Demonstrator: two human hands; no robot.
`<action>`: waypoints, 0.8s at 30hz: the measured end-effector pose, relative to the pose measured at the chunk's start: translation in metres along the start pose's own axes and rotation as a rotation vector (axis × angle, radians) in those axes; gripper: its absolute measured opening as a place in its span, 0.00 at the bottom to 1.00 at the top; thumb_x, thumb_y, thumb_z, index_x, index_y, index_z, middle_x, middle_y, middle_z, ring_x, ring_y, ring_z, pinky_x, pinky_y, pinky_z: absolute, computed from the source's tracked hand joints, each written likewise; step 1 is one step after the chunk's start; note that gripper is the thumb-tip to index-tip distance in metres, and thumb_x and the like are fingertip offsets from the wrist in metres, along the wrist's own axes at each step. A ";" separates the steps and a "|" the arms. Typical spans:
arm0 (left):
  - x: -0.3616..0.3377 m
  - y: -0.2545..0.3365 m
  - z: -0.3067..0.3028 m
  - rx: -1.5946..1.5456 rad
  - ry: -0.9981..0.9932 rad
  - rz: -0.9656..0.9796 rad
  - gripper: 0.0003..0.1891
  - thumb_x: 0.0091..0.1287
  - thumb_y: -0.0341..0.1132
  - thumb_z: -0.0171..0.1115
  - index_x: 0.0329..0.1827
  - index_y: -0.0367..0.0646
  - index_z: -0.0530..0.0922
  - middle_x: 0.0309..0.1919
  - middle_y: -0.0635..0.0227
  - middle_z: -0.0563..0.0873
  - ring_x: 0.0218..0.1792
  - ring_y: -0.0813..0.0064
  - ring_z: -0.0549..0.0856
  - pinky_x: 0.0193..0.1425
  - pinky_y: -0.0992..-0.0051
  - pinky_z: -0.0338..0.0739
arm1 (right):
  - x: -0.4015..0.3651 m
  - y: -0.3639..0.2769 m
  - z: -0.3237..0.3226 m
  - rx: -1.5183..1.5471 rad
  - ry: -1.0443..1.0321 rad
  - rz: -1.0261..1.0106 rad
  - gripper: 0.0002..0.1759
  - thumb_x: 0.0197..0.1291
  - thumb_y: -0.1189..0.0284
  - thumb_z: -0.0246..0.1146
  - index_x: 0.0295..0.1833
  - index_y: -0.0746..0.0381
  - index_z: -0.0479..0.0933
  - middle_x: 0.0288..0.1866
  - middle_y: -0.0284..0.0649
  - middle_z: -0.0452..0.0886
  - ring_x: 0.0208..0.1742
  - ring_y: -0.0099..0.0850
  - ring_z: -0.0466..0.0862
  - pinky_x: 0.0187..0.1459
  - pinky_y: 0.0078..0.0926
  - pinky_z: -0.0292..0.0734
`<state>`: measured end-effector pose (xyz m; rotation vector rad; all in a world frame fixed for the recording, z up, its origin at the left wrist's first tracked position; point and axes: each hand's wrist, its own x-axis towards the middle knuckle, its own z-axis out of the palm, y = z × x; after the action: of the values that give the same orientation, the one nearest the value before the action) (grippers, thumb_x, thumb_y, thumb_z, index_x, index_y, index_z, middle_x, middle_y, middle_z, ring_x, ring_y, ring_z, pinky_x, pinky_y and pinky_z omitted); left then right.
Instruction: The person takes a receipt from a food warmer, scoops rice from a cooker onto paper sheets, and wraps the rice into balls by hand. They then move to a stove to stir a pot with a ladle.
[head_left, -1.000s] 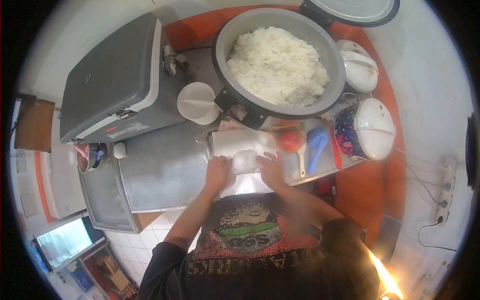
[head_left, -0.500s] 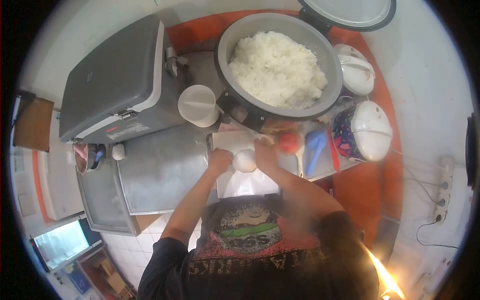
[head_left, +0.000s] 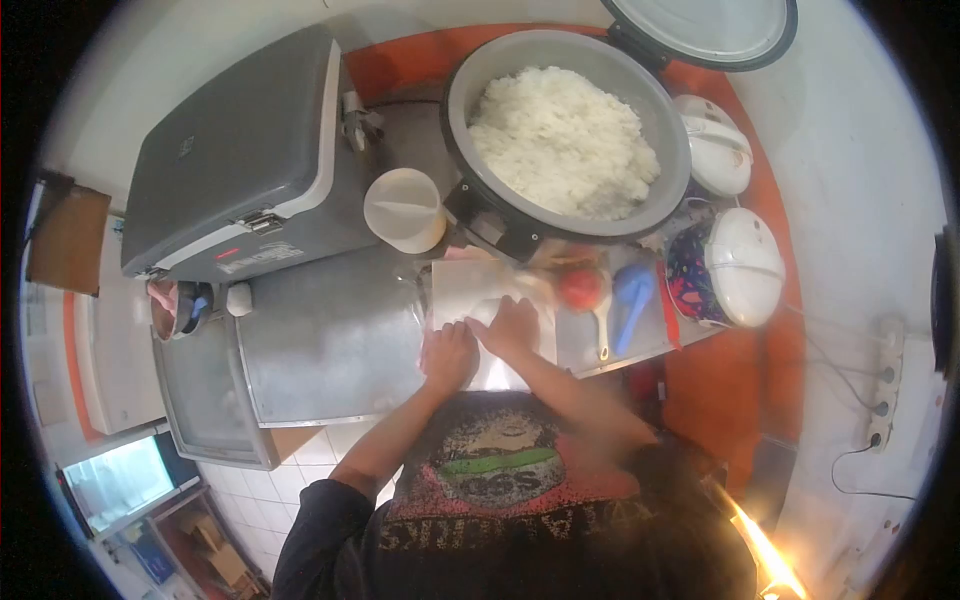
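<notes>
Paper: a white sheet (head_left: 468, 288) lies on the steel counter (head_left: 320, 345), just in front of the big rice pot (head_left: 470, 95).
Right hand: the right hand (head_left: 512, 325) lies palm down and spread on the sheet's near half, fingers loose, clasping nothing.
Left hand: the left hand (head_left: 448, 355) sits curled at the sheet's near left corner, touching the right hand. I can't tell whether it pinches the paper.
Where the sheet sits to the hands: under both of them. Its far half shows bare and its near edge is covered.
Rice: cooked white rice (head_left: 565, 140) fills the pot, whose lid (head_left: 700, 22) stands open behind it.
To the right: a red scoop (head_left: 582, 287) and a blue scoop (head_left: 632, 292) lie just beside the sheet. Past them stands a flowered cooker (head_left: 735, 265), with a white one (head_left: 715, 150) behind it.
To the left: a white cup (head_left: 405, 208) stands by the pot, and a shut grey box (head_left: 240, 150) stands beyond it.
In the way: the pot's front rim hangs close over the sheet's far edge.
Hard to see: whatever lies beneath the right palm is hidden. The right forearm is blurred. The lid is cut off at the top.
</notes>
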<state>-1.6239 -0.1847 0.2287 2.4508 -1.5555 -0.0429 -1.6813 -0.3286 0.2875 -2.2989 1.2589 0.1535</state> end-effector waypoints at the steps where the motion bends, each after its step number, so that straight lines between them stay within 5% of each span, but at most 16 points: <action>1: -0.001 0.000 0.002 -0.017 0.022 -0.011 0.21 0.62 0.31 0.59 0.59 0.41 0.80 0.43 0.65 0.80 0.47 0.60 0.76 0.50 0.61 0.71 | -0.004 0.000 0.008 0.042 0.026 0.002 0.35 0.50 0.52 0.73 0.55 0.67 0.75 0.54 0.56 0.75 0.59 0.55 0.73 0.61 0.53 0.69; 5: 0.003 0.007 -0.032 -0.261 -0.089 -0.175 0.22 0.60 0.29 0.61 0.59 0.45 0.81 0.48 0.63 0.82 0.49 0.58 0.76 0.55 0.61 0.71 | -0.019 0.014 0.041 0.225 0.330 -0.225 0.41 0.41 0.57 0.79 0.56 0.69 0.71 0.53 0.56 0.74 0.56 0.52 0.74 0.57 0.48 0.69; 8: -0.001 -0.001 -0.029 -0.458 -0.033 -0.283 0.14 0.66 0.33 0.63 0.53 0.45 0.85 0.53 0.69 0.85 0.48 0.58 0.79 0.63 0.62 0.72 | -0.022 0.018 0.034 0.452 0.283 -0.283 0.40 0.41 0.62 0.79 0.58 0.68 0.70 0.55 0.54 0.73 0.59 0.50 0.72 0.60 0.45 0.69; 11: -0.001 -0.011 -0.024 -0.678 0.020 -0.343 0.15 0.69 0.34 0.63 0.55 0.41 0.85 0.59 0.65 0.84 0.54 0.58 0.78 0.64 0.64 0.72 | -0.023 0.010 0.018 0.704 0.251 -0.219 0.43 0.41 0.64 0.78 0.62 0.68 0.69 0.56 0.53 0.75 0.59 0.48 0.75 0.61 0.44 0.71; 17: 0.001 -0.013 -0.047 -1.206 -0.030 -0.530 0.19 0.74 0.34 0.61 0.65 0.36 0.78 0.63 0.62 0.81 0.63 0.71 0.76 0.70 0.71 0.69 | -0.024 -0.012 -0.019 0.954 -0.083 -0.166 0.43 0.42 0.69 0.79 0.65 0.65 0.67 0.57 0.49 0.79 0.58 0.38 0.81 0.60 0.34 0.77; 24: -0.018 -0.030 -0.083 -1.526 -0.063 -0.597 0.22 0.77 0.35 0.56 0.71 0.35 0.72 0.63 0.62 0.80 0.62 0.72 0.77 0.71 0.72 0.66 | -0.028 -0.036 -0.020 1.068 -0.322 -0.175 0.43 0.44 0.69 0.81 0.64 0.62 0.67 0.54 0.46 0.79 0.55 0.36 0.82 0.54 0.34 0.80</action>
<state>-1.5926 -0.1415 0.3014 1.4463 -0.3048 -0.9769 -1.6709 -0.3011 0.3277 -1.3613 0.6880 -0.1739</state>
